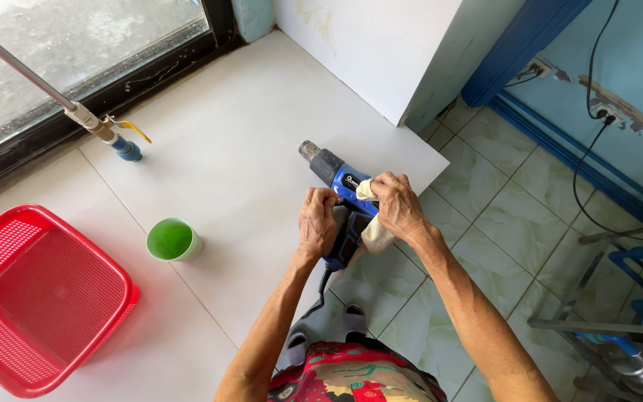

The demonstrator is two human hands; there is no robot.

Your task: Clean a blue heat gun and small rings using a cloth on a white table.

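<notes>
Two hands work at centre frame: the left hand clenches a blue-and-black heat gun over the white tabletop. The right hand presses a cream cloth on its body; wiping looks partway done.

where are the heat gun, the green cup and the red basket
heat gun point(334, 170), head view, on the dark barrel behind the nozzle
green cup point(170, 238), head view, on the green inside of the cup
red basket point(117, 264), head view, on the right rim of the basket
</notes>
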